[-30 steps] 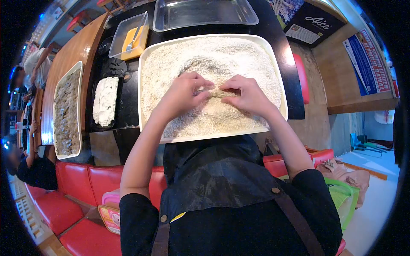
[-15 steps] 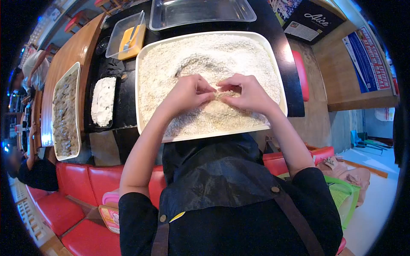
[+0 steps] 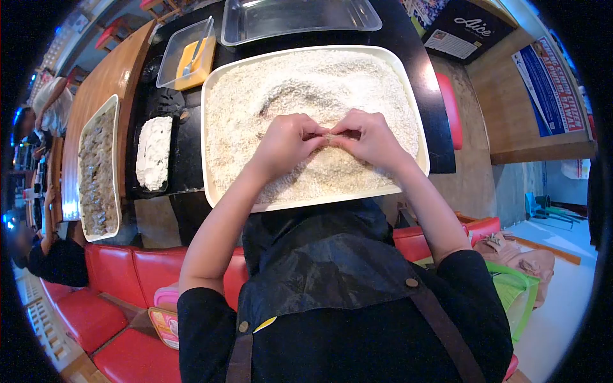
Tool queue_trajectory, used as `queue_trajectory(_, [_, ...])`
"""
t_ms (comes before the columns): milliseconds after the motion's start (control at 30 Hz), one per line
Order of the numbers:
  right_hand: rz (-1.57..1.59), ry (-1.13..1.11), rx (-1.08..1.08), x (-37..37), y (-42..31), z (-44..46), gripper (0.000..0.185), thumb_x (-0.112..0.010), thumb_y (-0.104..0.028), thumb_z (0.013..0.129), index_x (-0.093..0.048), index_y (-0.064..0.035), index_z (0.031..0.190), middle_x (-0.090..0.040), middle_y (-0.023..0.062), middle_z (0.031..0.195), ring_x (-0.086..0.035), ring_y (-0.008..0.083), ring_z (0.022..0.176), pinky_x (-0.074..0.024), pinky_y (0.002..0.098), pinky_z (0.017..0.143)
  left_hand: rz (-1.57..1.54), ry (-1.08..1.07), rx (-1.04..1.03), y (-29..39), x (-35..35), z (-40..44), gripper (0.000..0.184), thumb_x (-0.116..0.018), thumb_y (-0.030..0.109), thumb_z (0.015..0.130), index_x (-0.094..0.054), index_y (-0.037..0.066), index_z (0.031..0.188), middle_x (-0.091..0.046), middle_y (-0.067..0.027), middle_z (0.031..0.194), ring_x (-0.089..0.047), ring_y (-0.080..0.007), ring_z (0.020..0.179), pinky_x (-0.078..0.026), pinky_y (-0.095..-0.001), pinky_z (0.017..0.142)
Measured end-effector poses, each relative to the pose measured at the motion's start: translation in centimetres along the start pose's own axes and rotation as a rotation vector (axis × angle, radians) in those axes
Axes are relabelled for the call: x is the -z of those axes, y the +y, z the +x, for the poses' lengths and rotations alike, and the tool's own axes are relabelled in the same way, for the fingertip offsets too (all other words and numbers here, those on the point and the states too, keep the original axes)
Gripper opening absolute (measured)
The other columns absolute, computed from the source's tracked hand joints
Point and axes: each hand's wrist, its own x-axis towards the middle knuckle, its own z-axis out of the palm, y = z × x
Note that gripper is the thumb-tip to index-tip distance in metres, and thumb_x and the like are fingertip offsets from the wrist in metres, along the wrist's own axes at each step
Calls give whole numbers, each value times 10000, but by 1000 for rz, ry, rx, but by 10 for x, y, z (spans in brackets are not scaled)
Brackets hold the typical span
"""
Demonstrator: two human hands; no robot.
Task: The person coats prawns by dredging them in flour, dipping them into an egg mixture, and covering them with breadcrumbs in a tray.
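Observation:
A large white tray (image 3: 207,147) full of pale crumbs (image 3: 357,76) lies in front of me. Over its middle, my left hand (image 3: 290,142) and my right hand (image 3: 367,137) meet with their fingertips pinched on a small crumb-coated piece (image 3: 329,138). Most of that piece is hidden by the fingers. Behind my hands, the crumbs form a mound with a shaded hollow. To the left stand a black tray with white powder (image 3: 154,153) and a clear container of orange-yellow liquid (image 3: 195,60) with a utensil in it.
An empty clear tray (image 3: 300,18) stands behind the crumbs. At the far left, a white tray (image 3: 117,166) holds a brownish, wet-looking mixture. Two other people are at the left edge. Red seats (image 3: 153,274) run along the near side.
The fingertips of both hands have come closer together, narrowing the gap around the coated piece. The view has shifted slightly, so the trays appear a little further left and higher.

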Motion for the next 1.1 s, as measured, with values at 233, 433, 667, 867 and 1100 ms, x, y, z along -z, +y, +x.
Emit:
queue_trajectory(233, [68,76,124,-4,5,0,221,-789,-85,742,-711,-17,937,-684,141,836,-675,235,764,-551,328,725,308,134,-312,-4,1,5,197,-759,164,782,-759,85,962,-695,-104,875,-660,-285,832,-525,-394,780])
queue_trajectory(433, [-17,51,131,-2,6,-1,192,-776,-76,744,-705,-5,908,-677,154,837,-672,274,760,-537,347,690,236,91,-339,-10,-2,0,233,-774,125,768,-752,79,996,-716,-115,954,-684,-272,835,-560,-352,749])
queue_trajectory(667, [-31,81,176,-6,-6,5,173,-773,-100,733,-699,-10,861,-672,145,828,-653,308,829,-521,389,753,105,72,-124,3,11,-8,259,-801,120,756,-752,64,1004,-724,-87,957,-688,-193,832,-553,-319,751])
queue_trajectory(867, [-78,-33,213,-21,-9,15,163,-741,-113,755,-692,-17,878,-662,148,833,-631,328,885,-507,424,801,204,34,-32,-15,31,-22,255,-782,117,745,-750,63,992,-708,-117,909,-679,-254,811,-541,-326,756])
queue_trajectory(1100, [-138,15,220,-29,-22,17,213,-773,-78,739,-708,-10,931,-661,132,856,-640,284,824,-508,372,742,218,139,-142,-8,39,-29,241,-796,94,725,-762,67,963,-712,-107,934,-661,-238,812,-541,-325,756])
